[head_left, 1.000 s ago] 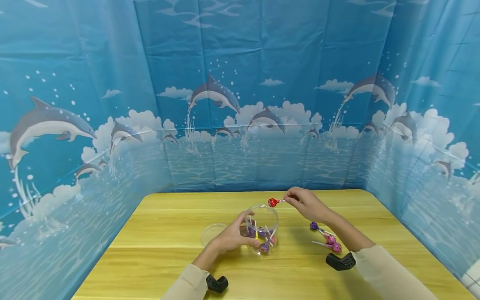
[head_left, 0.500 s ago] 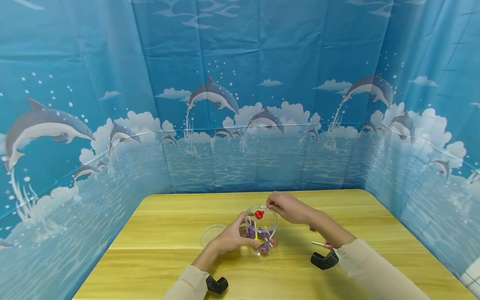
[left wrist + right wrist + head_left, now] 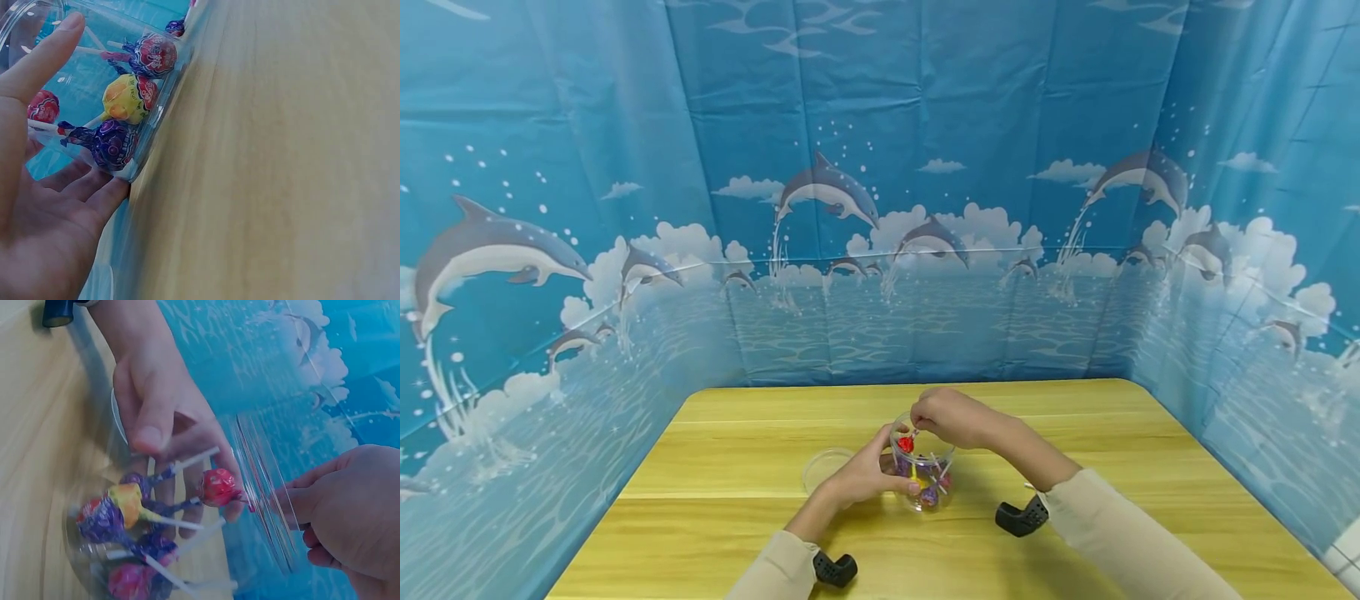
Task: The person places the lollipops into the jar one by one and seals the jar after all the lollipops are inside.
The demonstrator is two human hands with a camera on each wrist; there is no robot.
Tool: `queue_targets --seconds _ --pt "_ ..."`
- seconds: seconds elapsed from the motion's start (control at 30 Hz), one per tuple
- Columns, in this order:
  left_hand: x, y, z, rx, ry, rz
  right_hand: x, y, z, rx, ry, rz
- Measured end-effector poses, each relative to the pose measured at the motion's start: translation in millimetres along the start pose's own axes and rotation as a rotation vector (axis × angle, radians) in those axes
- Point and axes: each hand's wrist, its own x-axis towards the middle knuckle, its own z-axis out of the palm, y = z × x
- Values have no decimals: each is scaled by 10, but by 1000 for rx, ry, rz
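A clear plastic jar (image 3: 945,468) stands on the table, its mouth uncovered. My left hand (image 3: 867,472) grips it from the left, thumb across the near side and fingers behind. Between the thumb and fingers of my right hand (image 3: 955,418) is the stick of a red lollipop (image 3: 218,487). Its wrapped head hangs inside the jar, just below the rim, with the hand at the mouth. Lower in the jar lie several wrapped lollipops, among them a yellow one (image 3: 130,98) and a purple one (image 3: 115,145), with white sticks pointing various ways.
A round clear lid (image 3: 815,468) lies on the wooden table (image 3: 715,467), left of the jar and partly behind the left hand. Right of the jar, the right forearm covers lollipops seen there earlier; a bit of white stick shows. A blue dolphin-print curtain (image 3: 880,333) surrounds the table.
My right hand has moved left and down with the red lollipop, from right of the jar to over its mouth, lowering the head inside. The left hand has stayed on the jar.
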Motion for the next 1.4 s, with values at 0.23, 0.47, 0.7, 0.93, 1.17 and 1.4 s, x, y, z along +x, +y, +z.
queue_targets --seconds 0.23,0.47,0.7,0.93,1.17,1.4 --pt "-1 -17 10 -1 -13 17 98 -67 50 -13 -66 -25" --pt "10 -26 7 -13 -31 27 152 -72 49 -14 -96 -43" --pt "14 -32 3 -6 -29 28 139 -51 65 -10 -96 -33" --pt "9 -66 13 4 -24 19 66 -20 59 58 -56 -43" --pt "4 -37 9 27 6 2 -62 44 -37 86 -8 -8" --pt "-1 -33 1 -22 1 -1 -196 121 -122 85 35 21"
